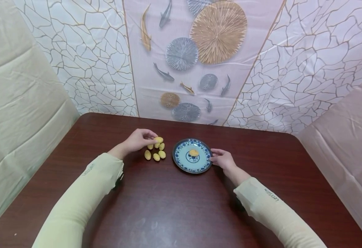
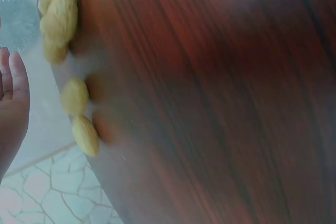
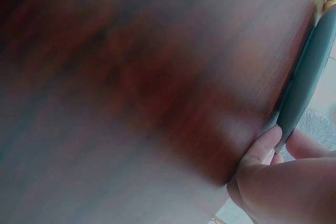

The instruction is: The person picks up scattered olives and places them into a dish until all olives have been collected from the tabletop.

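Several small yellow walnut-like ovals (image 1: 148, 155) with a ridged surface lie grouped on the table, left of the plate. Over the far part of this group, my left hand (image 1: 139, 139) pinches one yellow oval (image 1: 159, 140) at its fingertips. The left wrist view shows the group (image 2: 75, 96) and part of the left hand (image 2: 11, 93), but not the pinch. A round blue-and-white plate (image 1: 181, 160) with a dark rim carries a single golden oval (image 1: 194, 152). My right hand (image 1: 223, 160) holds the plate's right edge between thumb and fingers, plainest in the right wrist view at the rim (image 3: 310, 72).
The dark reddish-brown wooden table (image 1: 168, 206) has rounded far corners. Behind it hangs a patterned cloth backdrop (image 1: 181, 86) with fish and round motifs. Pale fabric panels (image 1: 20, 103) close in both sides.
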A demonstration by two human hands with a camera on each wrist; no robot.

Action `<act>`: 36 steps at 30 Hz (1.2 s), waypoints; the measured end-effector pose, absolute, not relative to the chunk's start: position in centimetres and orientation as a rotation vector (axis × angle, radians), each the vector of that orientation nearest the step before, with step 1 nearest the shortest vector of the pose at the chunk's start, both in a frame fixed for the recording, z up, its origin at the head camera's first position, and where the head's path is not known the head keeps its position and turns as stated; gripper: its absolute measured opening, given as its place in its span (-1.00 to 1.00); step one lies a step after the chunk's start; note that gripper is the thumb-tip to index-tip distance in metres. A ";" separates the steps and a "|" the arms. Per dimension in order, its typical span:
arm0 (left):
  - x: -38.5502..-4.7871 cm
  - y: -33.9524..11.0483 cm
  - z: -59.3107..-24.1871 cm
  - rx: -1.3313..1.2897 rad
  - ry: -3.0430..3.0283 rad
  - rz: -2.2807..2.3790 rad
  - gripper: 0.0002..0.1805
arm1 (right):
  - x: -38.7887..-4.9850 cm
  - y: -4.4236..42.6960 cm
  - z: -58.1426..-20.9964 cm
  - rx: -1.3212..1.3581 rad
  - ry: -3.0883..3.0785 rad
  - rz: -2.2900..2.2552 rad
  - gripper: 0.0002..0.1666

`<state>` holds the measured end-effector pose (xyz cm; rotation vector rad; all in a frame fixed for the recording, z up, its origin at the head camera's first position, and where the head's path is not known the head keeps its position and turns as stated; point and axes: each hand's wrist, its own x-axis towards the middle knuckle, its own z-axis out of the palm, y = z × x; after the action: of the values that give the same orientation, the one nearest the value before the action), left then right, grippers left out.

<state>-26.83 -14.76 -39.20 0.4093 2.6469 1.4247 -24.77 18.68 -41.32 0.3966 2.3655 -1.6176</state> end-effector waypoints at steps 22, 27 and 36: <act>-27.4 -6.7 -39.2 0.642 2.510 1.352 -0.75 | -24.9 19.0 -41.6 0.392 2.369 -1.617 -0.46; -27.3 -5.6 -39.8 0.668 2.506 1.294 -0.75 | -24.9 19.0 -41.7 0.388 2.366 -1.611 -0.46; -27.2 -4.4 -40.4 0.748 2.537 1.220 -0.79 | -24.8 18.8 -41.5 0.383 2.366 -1.618 -0.46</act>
<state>-27.17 -4.40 -40.36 0.7478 2.5367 1.2202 -24.82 18.85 -41.50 0.3833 2.3664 -1.6183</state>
